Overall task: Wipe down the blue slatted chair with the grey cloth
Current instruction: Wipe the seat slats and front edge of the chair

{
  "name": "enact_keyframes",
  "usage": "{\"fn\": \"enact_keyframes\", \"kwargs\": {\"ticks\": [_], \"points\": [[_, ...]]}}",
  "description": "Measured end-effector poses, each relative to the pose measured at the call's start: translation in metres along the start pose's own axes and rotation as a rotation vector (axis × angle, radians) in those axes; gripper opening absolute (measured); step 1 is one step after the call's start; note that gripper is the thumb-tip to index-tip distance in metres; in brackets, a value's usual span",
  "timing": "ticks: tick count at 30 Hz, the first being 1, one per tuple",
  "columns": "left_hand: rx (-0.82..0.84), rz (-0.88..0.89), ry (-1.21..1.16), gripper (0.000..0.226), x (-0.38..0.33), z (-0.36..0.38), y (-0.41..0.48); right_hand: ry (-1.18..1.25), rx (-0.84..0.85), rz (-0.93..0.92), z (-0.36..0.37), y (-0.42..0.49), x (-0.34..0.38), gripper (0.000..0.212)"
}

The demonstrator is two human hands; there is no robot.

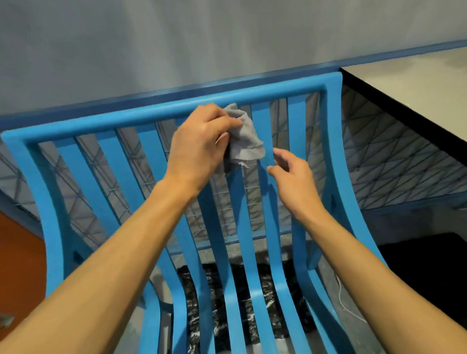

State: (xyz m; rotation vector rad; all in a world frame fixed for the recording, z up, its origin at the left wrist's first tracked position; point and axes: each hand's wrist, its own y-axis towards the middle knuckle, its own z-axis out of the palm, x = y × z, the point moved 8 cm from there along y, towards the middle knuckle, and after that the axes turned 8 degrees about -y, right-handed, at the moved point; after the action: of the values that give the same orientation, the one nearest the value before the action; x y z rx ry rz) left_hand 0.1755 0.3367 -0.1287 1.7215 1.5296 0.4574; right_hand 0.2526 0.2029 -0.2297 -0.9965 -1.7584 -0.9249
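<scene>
Chair: we look down on a blue slatted chair (335,154) from its front. Its curved slats run from the top rail (168,109) down and toward us into the seat.
Grey cloth (245,140): we see it bunched up high on the backrest, just under the top rail, in front of the slats right of the middle. Its lower edge hangs loose. We cannot tell how firmly it bears on the slat behind it.
Left hand (198,149): its fingers and thumb are curled round the cloth, pinching the upper part of the bundle. The knuckles sit close under the top rail, and the bare forearm reaches in from the lower left.
Right hand (292,178): it holds nothing. The fingers are loosely bent and the thumb stands apart from them. It sits just below and to the right of the cloth, near it but not touching, in front of a slat.
Behind the chair: we see a grey wall (217,27) with a blue strip (113,103) along its foot, and a wire grid (389,153) showing between and beside the slats.
Right side: a pale worktop (426,83) with a black edge stands beside the chair, and a thin white cable (344,304) lies low down near the seat.
Under the seat: a black, white-veined surface (220,300) shows through the gaps.
Left edge: we see an orange surface (13,258).
</scene>
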Motion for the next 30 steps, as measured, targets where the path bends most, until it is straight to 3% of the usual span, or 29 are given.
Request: {"fn": "enact_keyframes", "kwargs": {"ticks": [13, 30], "points": [[0.161, -0.083, -0.092, 0.018, 0.000, 0.071, -0.102, 0.070, 0.033, 0.055, 0.005, 0.016, -0.028, 0.041], [0.580, -0.268, -0.166, 0.032, 0.008, 0.178, -0.254, 0.074, -0.018, -0.032, 0.010, 0.008, -0.038, 0.046]]}}
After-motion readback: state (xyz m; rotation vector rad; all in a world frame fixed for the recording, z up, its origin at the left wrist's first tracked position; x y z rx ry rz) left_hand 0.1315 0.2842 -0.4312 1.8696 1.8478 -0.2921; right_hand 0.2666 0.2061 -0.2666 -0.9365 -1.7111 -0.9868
